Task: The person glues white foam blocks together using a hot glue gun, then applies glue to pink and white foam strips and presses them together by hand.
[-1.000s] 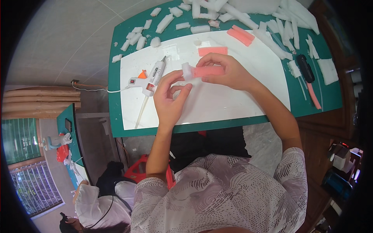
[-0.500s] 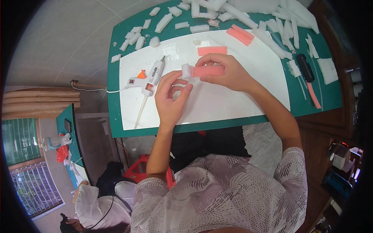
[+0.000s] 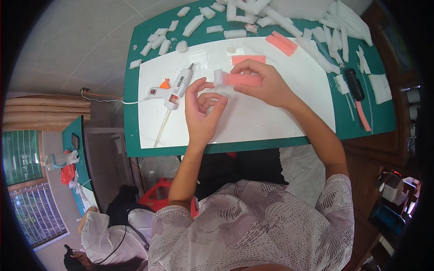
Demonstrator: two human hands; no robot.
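Over the white board (image 3: 266,122) my right hand (image 3: 266,83) grips a flat pink foam-like strip (image 3: 244,80) between thumb and fingers. A small white fluffy block (image 3: 219,77) sits at the strip's left end; the joint between them is too blurred to make out. My left hand (image 3: 202,106) holds nothing. Its index fingertip reaches to the white block's left side, and the other fingers curl loosely near the thumb. A white glue gun (image 3: 176,90) with a clear glue stick lies left of that hand. Just beyond my right hand lies another pink strip (image 3: 248,59).
White padding pieces (image 3: 194,25) lie scattered along the far edge of the green table (image 3: 131,117). More pink strips (image 3: 281,43) rest at the board's far side. A black-handled tool (image 3: 354,85) lies at the right. Another person (image 3: 110,239) is at the lower left, near a red stool (image 3: 158,195).
My left thumb and lower fingers have drawn closer together, while the index finger stays at the white block. My right hand keeps its hold on the pink strip. The view has shifted slightly.
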